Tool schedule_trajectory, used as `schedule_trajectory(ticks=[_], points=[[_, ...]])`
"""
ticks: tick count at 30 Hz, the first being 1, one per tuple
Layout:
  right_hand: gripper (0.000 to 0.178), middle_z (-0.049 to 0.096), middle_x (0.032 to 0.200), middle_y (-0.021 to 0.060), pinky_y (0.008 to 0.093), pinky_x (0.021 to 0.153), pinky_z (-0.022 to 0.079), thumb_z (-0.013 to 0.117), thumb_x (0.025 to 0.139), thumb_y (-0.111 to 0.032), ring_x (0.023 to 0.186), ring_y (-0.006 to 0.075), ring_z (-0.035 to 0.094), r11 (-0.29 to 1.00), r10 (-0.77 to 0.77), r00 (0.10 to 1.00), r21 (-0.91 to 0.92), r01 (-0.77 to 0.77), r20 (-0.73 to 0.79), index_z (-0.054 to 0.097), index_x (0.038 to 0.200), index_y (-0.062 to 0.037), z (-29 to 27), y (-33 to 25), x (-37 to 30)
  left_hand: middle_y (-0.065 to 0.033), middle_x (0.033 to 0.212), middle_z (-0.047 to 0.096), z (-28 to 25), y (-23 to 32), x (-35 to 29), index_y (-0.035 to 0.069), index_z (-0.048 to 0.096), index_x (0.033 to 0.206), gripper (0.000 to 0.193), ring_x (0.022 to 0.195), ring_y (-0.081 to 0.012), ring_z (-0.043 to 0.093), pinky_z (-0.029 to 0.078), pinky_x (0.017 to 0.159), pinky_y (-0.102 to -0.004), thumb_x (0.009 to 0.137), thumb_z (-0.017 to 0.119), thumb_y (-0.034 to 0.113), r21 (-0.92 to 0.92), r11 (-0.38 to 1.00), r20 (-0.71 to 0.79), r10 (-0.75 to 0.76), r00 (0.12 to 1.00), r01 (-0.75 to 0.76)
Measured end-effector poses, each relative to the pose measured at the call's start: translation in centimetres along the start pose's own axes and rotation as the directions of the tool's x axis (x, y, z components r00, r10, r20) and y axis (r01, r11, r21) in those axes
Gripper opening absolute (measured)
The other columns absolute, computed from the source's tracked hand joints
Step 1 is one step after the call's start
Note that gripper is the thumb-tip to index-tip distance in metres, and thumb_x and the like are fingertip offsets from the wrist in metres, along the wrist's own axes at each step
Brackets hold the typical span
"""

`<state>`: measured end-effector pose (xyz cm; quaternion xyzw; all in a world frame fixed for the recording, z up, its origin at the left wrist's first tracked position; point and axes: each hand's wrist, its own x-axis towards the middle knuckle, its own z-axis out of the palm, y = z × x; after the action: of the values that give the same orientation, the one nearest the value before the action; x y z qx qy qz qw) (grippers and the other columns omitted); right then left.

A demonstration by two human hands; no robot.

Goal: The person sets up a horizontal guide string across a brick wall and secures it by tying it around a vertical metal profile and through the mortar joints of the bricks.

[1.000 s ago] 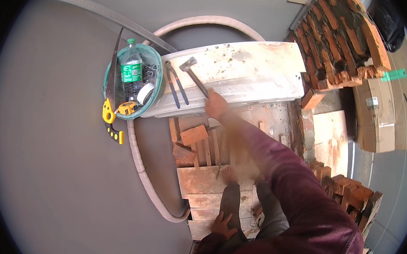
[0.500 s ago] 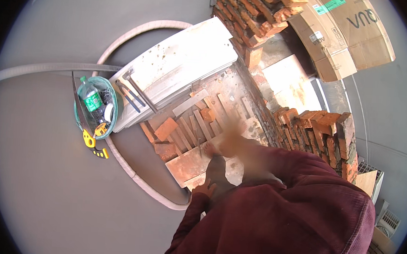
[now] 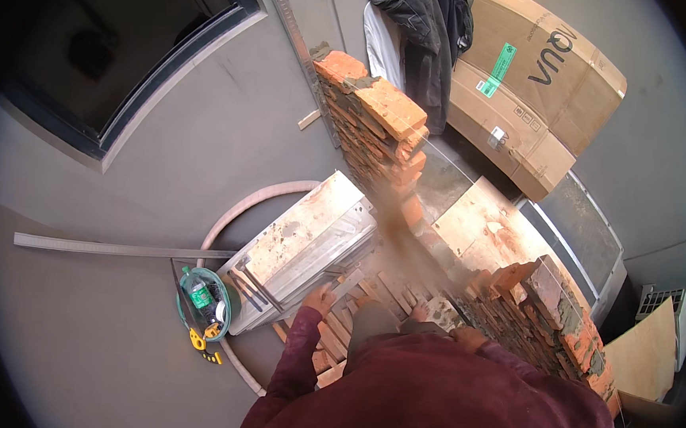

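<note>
My left hand (image 3: 320,300) is held low over the loose bricks, beside the stack of pale panels (image 3: 303,219). Its fingers look loosely apart, with nothing visible in them. A flat grey strip (image 3: 347,284) lies close to its fingertips; whether they touch is unclear. My right hand (image 3: 469,339) hangs next to the near brick wall section (image 3: 523,318), and its fingers are too small and shaded to read. Several loose bricks (image 3: 338,325) lie around my feet. A brown blur covers part of the middle of the view.
A green bucket (image 3: 229,305) with a bottle, and a yellow-handled saw (image 3: 197,342), are at left. A hose (image 3: 240,203) curves behind the panels, with pliers and a hammer on them. Beyond stand a taller brick wall (image 3: 390,110), a cardboard box (image 3: 526,92) and hanging jackets (image 3: 430,45).
My view has tilted up, bringing the window, jackets and wall top into sight. My left hand has left my knee and moved forward over the bricks. My right hand now shows by the wall.
</note>
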<state>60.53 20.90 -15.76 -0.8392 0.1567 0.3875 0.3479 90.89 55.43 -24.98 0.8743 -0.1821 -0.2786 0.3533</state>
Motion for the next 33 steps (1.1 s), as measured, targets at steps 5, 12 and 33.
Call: schedule_trajectory(ticks=[5, 12, 33], points=[[0.036, 0.063, 0.104, 0.0195, 0.0432, 0.086, 0.047, 0.049, 0.097, -0.034, 0.1, 0.036, 0.059, 0.873, -0.389, 0.841, 0.141, 0.467, -0.375, 0.061, 0.106, -0.0006, -12.6, -6.4, -6.6, -0.0092, 0.096, 0.069, -8.3, 11.6, 7.3, -0.002, 0.06, 0.121, 0.035, 0.083, -0.0136, 0.065, 0.051, 0.078, -0.0256, 0.092, 0.06, 0.016, -0.518, 0.832, -0.289, 0.046, 0.956, -0.197], [0.03, 0.063, 0.092, 0.0171, 0.0395, 0.078, 0.049, 0.054, 0.095, -0.027, 0.09, 0.033, 0.062, 0.854, -0.456, 0.67, -0.074, 0.515, -0.586, 0.061, 0.097, 0.0019, -27.7, -11.4, -15.3, 0.002, 0.096, 0.065, -22.5, 19.6, 21.4, 0.008, 0.061, 0.12, 0.028, 0.078, -0.0044, 0.061, 0.052, 0.069, -0.0179, 0.097, 0.055, 0.022, -0.799, 0.532, -0.425, -0.172, 0.888, -0.28], [0.033, 0.062, 0.094, 0.0187, 0.043, 0.08, 0.049, 0.056, 0.093, -0.03, 0.092, 0.037, 0.06, 0.888, -0.452, 0.851, -0.228, 0.4, -0.268, 0.059, 0.107, 0.0, -44.7, -24.8, 2.0, -0.0134, 0.122, 0.058, -31.2, 26.8, 49.6, -0.006, 0.056, 0.122, 0.032, 0.101, -0.0176, 0.063, 0.051, 0.091, -0.0303, 0.094, 0.056, 0.009, -0.789, 0.445, -0.214, 0.449, 0.868, -0.424]])
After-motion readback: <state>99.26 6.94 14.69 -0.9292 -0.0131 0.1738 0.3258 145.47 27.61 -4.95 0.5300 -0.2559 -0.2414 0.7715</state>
